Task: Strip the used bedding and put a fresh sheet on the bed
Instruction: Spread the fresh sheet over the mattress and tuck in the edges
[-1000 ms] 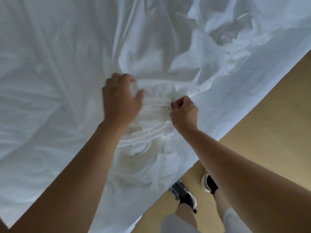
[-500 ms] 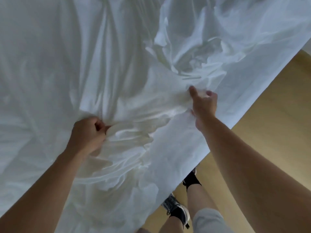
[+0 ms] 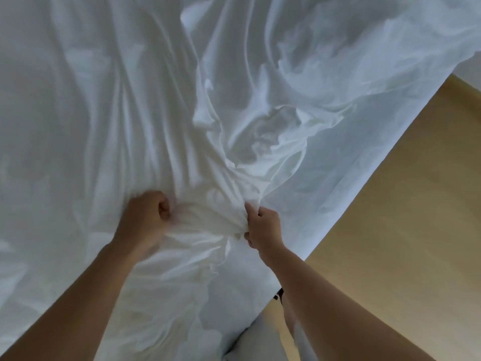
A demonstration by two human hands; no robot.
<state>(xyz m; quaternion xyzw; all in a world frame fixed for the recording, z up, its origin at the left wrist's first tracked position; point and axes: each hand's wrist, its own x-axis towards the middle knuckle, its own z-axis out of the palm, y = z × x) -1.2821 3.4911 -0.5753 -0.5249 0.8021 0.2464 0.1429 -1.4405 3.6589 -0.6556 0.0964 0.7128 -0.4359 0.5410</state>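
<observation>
**Head view.** A smooth, pale tan floor point(image 3: 390, 230) occupied the right of the field. The bed filled the rest, its mattress wholly hidden beneath a rumpled white sheet of thin woven cloth point(image 3: 104, 100). The edge of the sheet ran obliquely from upper right to lower centre and overhung the bedside.

The left hand point(image 3: 145, 217) was clenched on a bunch of the cloth near the bedside, with folds radiating from the fist toward the far side. The right hand point(image 3: 265, 230), just beside it, grasped the adjoining bunch between thumb and curled fingers. A tight knot of gathers lay between the two hands, and a looser swirl of folds point(image 3: 260, 131) lay beyond them. The person's pale-clad legs point(image 3: 260, 342), blurred, stood against the bedside at the lower edge.

Whether this sheet was the used one or the fresh one could not be told. The bunching suggested that it was being gathered for removal. To do this well, the hands would best draw the cloth toward the body in short alternating pulls. Each hand would regrasp farther up the folds, so that the far corners came free evenly. A low, steady pull along the mattress would probably spare the seams. A snagged corner was the likely risk, and the overhanging edge could trail on the floor or catch underfoot.
</observation>
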